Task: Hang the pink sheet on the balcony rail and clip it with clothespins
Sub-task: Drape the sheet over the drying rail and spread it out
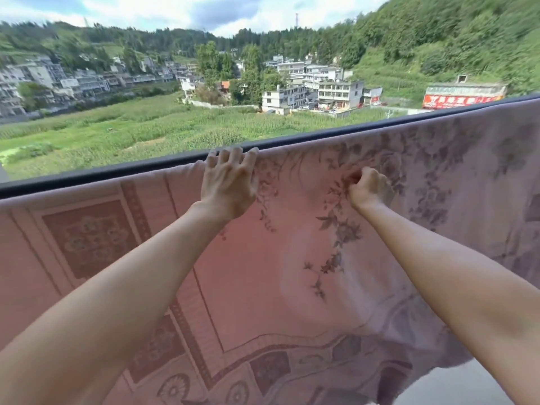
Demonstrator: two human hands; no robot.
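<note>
My sheet (pixel 263 273) hangs from the rail (pixel 321 133) and fills the frame from 3 through 6 to 9 o'clock. At 1 o'clock of centre my right hand (pixel 368 187) is fisted, fingers pinched on a fold of it. At 12 my left hand (pixel 229 182) lies flat, fingers spread, tips touching the rail. Beyond lie fields (pixel 131 127) and buildings (pixel 339 92).

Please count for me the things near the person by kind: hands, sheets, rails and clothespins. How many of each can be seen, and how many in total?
Hands: 2, the left hand flat on the sheet at the rail, the right hand pinching the cloth
Pink sheet: 1
Rail: 1
Clothespins: 0 visible
Total: 4
</note>
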